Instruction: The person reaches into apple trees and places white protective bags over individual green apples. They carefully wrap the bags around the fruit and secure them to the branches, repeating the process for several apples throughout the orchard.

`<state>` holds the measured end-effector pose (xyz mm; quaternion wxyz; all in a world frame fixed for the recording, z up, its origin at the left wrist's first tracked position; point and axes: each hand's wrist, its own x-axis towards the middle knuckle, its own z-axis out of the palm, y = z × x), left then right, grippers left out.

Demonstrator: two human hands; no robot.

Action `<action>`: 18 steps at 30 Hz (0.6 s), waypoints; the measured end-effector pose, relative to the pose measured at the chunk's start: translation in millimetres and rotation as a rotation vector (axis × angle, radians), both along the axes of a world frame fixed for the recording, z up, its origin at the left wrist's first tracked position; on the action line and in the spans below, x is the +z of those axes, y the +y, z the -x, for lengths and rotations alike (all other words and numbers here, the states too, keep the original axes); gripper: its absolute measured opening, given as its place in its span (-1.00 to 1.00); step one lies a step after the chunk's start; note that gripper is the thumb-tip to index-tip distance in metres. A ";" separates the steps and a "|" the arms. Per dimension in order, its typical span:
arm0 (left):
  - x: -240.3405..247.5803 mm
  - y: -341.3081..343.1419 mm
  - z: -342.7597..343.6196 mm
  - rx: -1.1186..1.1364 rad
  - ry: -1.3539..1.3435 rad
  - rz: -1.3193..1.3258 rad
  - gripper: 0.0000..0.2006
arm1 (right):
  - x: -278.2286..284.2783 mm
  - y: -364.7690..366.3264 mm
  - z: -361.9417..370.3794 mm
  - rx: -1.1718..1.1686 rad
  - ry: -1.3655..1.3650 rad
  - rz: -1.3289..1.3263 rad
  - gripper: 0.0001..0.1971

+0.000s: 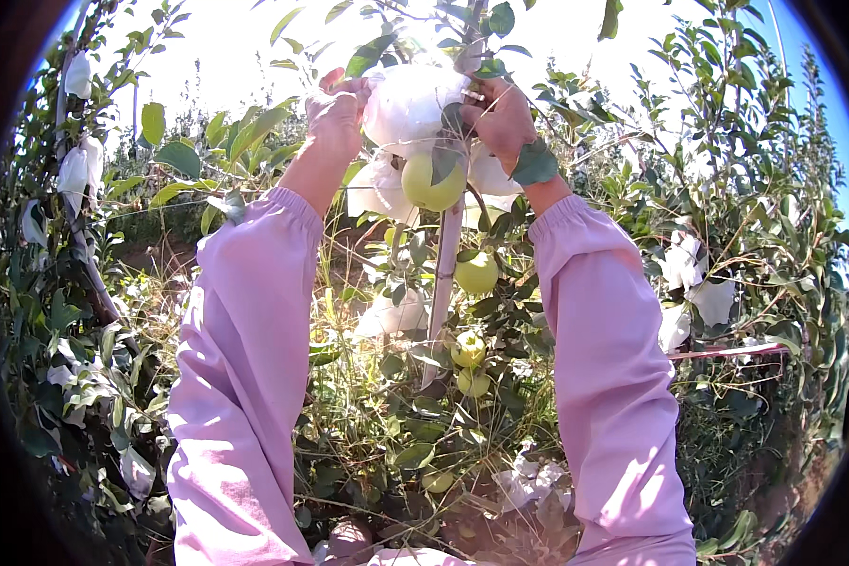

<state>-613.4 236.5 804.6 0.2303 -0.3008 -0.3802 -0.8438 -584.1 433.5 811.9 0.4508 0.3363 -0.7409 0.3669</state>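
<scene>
A person's two bare hands reach up into the branches of an apple tree, pinching a thin white bag from either side in strong backlight. The left hand (338, 115), its fingers curled, is clamped on the bag's left edge; the right hand (500, 121) has its thumb and fingers together on the right edge. The white bag (406, 111) hangs between them at the top of the view, puffed, rounded and half see-through, its upper part washed out by glare. Just below it sits a smooth, round, pale green apple (429, 189), partly shaded by a leaf. More white bags (379, 191) bulge beside the apple, and another green apple (476, 273) hangs lower, near a slim, straight, pale pole (444, 283). A broad, dull green leaf (535, 163) lies across the right wrist. Loose pink sleeves (250, 311), gathered at the cuffs, crease softly along both forearms. Crumpled white scraps (530, 481) lie low among dry, wiry grass (344, 330), and limp white wrappings (712, 300) dangle from leafy branches at right.
</scene>
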 end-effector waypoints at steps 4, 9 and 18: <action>3.8 -27.2 18.7 -0.022 0.259 0.312 -0.36 | 2.0 -3.3 7.7 0.076 -0.075 0.072 -0.59; -17.0 -27.2 -1.3 -0.305 0.163 0.590 -0.14 | 1.6 3.2 0.6 0.088 -0.174 0.143 -0.61; -40.7 -25.9 12.9 0.143 0.130 0.560 -0.21 | -4.6 1.5 12.3 -0.044 0.235 -0.090 -0.65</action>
